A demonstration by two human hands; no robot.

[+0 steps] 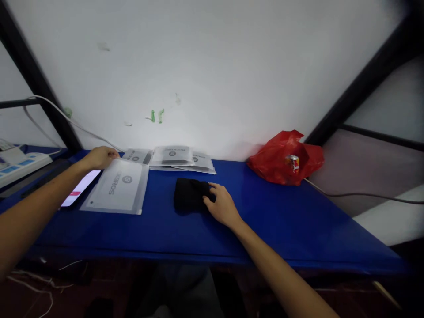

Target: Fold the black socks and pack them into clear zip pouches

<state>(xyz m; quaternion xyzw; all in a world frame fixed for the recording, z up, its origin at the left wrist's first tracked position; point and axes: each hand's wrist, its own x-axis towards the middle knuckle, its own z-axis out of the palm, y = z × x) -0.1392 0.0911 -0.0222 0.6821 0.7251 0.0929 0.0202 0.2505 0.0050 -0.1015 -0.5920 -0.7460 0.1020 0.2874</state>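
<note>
My left hand pinches the top edge of a frosted zip bag with a printed logo, which lies on the blue table at the left. My right hand rests at the right end of a folded black cloth item, its fingers bent over that edge. Behind these, more frosted bags with the same kind of logo lie against the wall, some overlapping.
A phone with a lit screen lies under my left forearm. A white power strip is at the far left. Toward the back right sits a red plastic bag, with a cable running beside it. Dark metal posts flank the blue table.
</note>
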